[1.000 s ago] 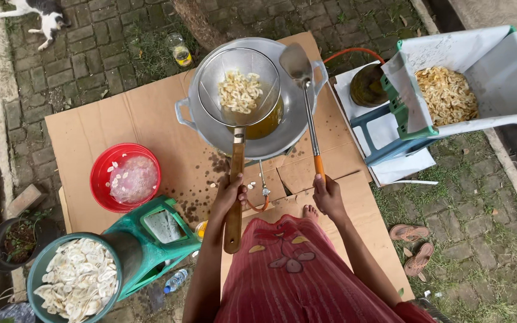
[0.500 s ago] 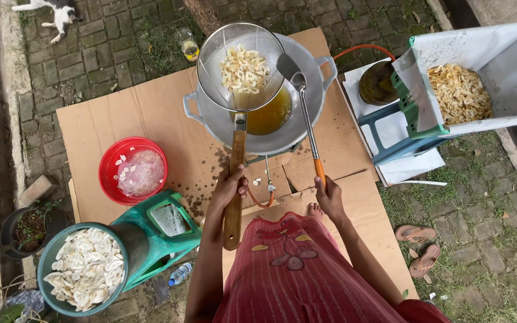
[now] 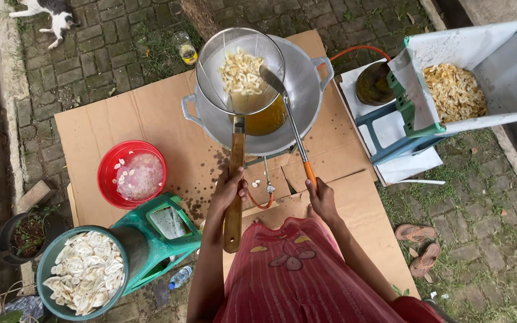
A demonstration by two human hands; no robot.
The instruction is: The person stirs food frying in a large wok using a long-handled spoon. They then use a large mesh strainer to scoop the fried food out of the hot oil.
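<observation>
The strainer (image 3: pixel 242 70) handle is gripped by the left hand (image 3: pixel 228 190); its chip-filled basket is held beyond the fingers, over the wok (image 3: pixel 306 84); the spatula (image 3: pixel 288 116) handle is clasped by the right hand (image 3: pixel 321 200).

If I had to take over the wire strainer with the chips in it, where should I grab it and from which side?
Probably best by the long wooden handle of the strainer, from the near end toward the person, where the left hand already wraps it. The mesh bowl sits raised over the oil-filled wok, and the spatula in the right hand crowds its right rim.
</observation>
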